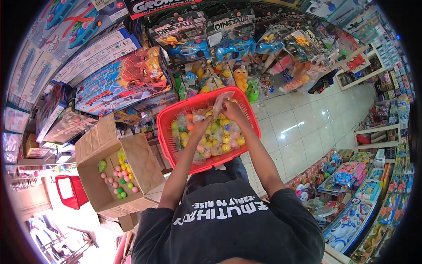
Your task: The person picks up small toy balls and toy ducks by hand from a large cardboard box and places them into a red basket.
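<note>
A red plastic basket (165,132) holds many small yellow, pink, orange and green balls (214,140), several wrapped in clear plastic. Over its middle, my left hand (202,125) is closed, with a bit of clear plastic at its fingertips. My right hand (232,111), near the basket's far right side, pinches a crumpled clear plastic bag (221,102). What the bag contains is too small to tell. Left of the basket, an open cardboard box (97,181) has loose pink, green and yellow balls (121,176) at its bottom.
Toy boxes (123,81) are stacked at the left. Dinosaur toy packs (233,37) hang beyond the basket, with an orange toy figure (241,78) below. Tiled floor (303,125) lies to the right, bordered by toy shelves (351,193). A red basket (78,200) stands at far left.
</note>
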### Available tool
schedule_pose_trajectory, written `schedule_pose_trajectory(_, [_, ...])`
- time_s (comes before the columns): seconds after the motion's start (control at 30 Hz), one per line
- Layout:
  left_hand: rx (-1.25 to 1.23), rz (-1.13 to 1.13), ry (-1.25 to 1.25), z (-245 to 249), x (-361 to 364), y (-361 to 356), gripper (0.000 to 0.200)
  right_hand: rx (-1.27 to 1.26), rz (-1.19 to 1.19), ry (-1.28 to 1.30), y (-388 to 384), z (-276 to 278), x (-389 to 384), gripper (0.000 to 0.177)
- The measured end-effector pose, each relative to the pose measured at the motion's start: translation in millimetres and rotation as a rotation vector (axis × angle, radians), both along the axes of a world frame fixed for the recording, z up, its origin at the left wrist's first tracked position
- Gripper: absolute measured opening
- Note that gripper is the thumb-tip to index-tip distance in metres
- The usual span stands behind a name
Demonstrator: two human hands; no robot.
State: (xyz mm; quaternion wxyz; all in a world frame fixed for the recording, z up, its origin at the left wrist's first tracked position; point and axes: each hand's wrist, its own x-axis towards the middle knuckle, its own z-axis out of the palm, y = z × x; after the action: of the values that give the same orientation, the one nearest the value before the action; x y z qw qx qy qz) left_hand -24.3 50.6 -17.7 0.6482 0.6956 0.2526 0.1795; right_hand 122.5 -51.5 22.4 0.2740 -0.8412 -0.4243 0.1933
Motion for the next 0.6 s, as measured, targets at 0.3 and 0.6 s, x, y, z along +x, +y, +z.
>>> schedule_pose_trajectory(0.3, [-0.138, -0.080, 0.073, -1, 15, -14, 0.039, -0.063, -0.011, -0.254, -17, 8, -16, 0.033])
schedule_pose_trajectory(0.6, [-0.154, -0.104, 0.108, 10, 4, -20, 0.037, -0.083, -0.034, -0.238, -24, 10, -20, 0.030])
